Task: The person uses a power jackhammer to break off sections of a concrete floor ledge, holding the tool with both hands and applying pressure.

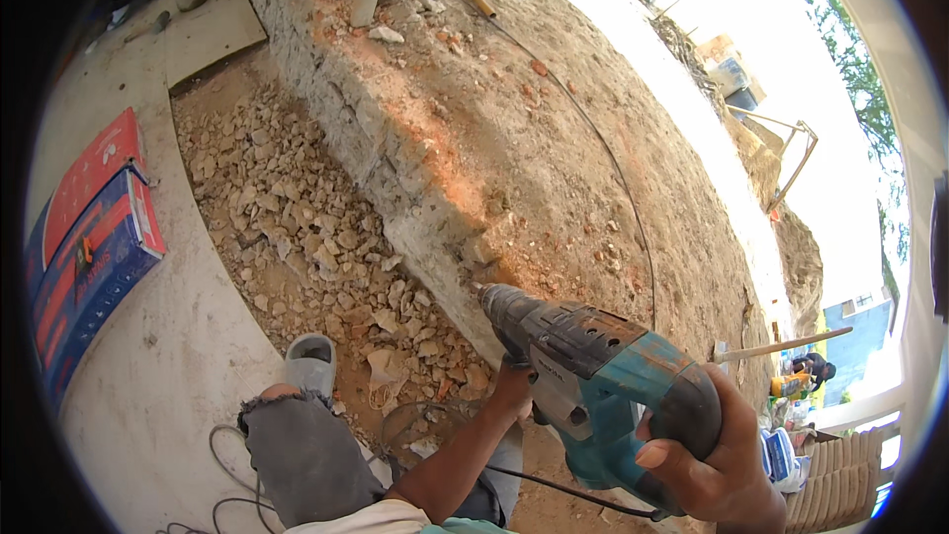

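A teal and dark grey rotary hammer [603, 356] points up and to the left, away from me. Its rear grip is wrapped by my right hand [727, 450], thumb across the near side. Beneath the front of the tool, my left hand [512, 391] closes around its forward part; most of those fingers are hidden behind the body. At the nose, the chuck end meets the edge of a rough concrete ledge [435, 257], where grey plaster gives way to orange brick. Any bit there is too hidden to make out. A black power cord [583, 496] runs along below the tool.
Broken rubble [287, 208] fills the trench left of the ledge, beside my shoe [311, 364]. Red and blue boxes [94, 247] lie on pale boards. A thin cable [603, 138] crosses the dirt. Farther right are a wooden-handled tool [786, 344] and a crouching person [816, 368].
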`<state>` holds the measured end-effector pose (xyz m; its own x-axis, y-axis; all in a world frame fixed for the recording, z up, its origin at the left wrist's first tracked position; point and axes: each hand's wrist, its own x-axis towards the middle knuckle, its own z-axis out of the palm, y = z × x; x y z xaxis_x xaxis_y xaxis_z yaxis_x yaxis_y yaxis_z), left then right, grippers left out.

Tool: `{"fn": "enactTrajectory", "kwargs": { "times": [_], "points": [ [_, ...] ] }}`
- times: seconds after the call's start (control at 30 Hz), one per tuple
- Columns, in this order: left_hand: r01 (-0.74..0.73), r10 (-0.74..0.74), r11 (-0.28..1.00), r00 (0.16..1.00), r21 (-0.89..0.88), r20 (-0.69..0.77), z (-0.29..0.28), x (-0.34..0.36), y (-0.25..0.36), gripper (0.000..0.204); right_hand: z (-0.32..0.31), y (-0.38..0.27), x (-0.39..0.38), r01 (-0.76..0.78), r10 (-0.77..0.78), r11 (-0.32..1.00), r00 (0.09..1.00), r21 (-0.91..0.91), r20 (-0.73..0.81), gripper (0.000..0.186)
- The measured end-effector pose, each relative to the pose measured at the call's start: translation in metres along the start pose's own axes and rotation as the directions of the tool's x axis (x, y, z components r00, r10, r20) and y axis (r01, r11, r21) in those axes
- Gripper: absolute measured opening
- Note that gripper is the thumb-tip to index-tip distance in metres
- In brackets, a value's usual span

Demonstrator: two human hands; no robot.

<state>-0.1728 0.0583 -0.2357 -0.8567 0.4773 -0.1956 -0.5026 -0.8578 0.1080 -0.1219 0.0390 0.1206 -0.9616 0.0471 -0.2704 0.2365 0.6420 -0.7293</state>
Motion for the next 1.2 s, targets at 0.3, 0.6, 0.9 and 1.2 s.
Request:
{"fn": "enactTrajectory", "kwargs": {
  "times": [0.3, 0.6, 0.9, 1.2],
  "points": [
    [0.031, -0.038, 0.997, 0.993, -0.070, -0.108, 0.041, -0.023, 0.026, 0.017, 0.020, -0.022, 0.004, 0.003, -0.002, 1.000, 1.000, 0.023, -0.026, 0.050],
    [0.032, -0.043, 0.998, 0.979, -0.057, -0.198, 0.032, -0.016, 0.034, 0.019, 0.027, -0.009, 0.028, 0.010, -0.016, 0.998, 0.995, -0.058, -0.100, 0.071],
    [0.023, 0.029, 0.979, 0.967, 0.201, -0.253, 0.023, 0.012, 0.006, 0.006, 0.006, -0.011, 0.041, -0.046, 0.044, 0.999, 0.991, -0.012, -0.126, 0.073],
    [0.022, 0.038, 0.984, 0.943, 0.174, -0.332, -0.005, 0.005, 0.016, 0.013, 0.020, 0.006, 0.054, -0.021, 0.017, 0.998, 0.998, -0.062, -0.055, 0.059]
  ]
}}
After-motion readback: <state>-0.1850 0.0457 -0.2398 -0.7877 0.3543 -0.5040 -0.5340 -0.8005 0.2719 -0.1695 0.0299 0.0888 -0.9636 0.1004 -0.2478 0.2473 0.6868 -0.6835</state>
